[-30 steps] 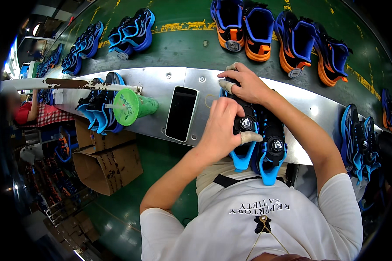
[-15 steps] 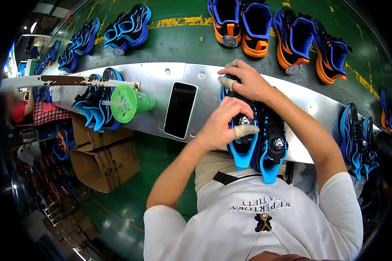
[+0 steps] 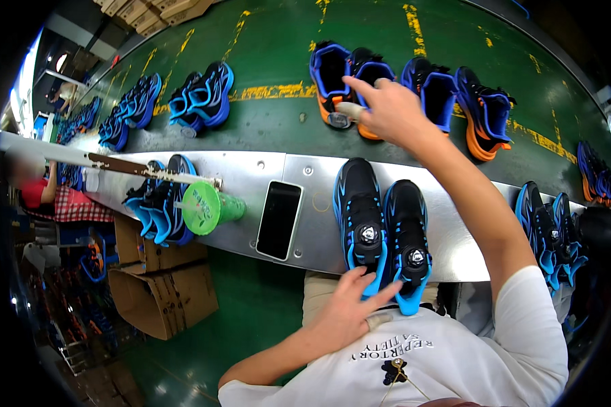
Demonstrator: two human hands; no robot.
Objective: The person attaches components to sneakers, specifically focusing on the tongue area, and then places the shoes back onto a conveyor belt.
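Far left of the left hand [image 3: 346, 313], a green cup [image 3: 207, 209] lies on its side on the steel counter [image 3: 251, 173], touching a dark blue pair [image 3: 159, 203]. Nearer that hand, just to its left, a dark phone [image 3: 279, 219] lies flat on the counter. The left hand is spread, fingers open, resting against the heel ends of a black-and-blue pair of shoes [image 3: 383, 234], which lies side by side on the counter, toes pointing away, each shoe with a round dial closure on top. Nothing is pinched by it.

The right hand [image 3: 387, 112] is stretched well beyond the counter, over the green belt [image 3: 265, 115], its fingers loosely extended and touching or hovering just over the orange-soled shoes [image 3: 346, 78]; whether they are gripped cannot be told. Further pairs are seen right of that hand.

The step in hand is judged to be a handover between pairs: one pair steadied near the body, another reached for. A firm closing of the right hand on a shoe is called for next.
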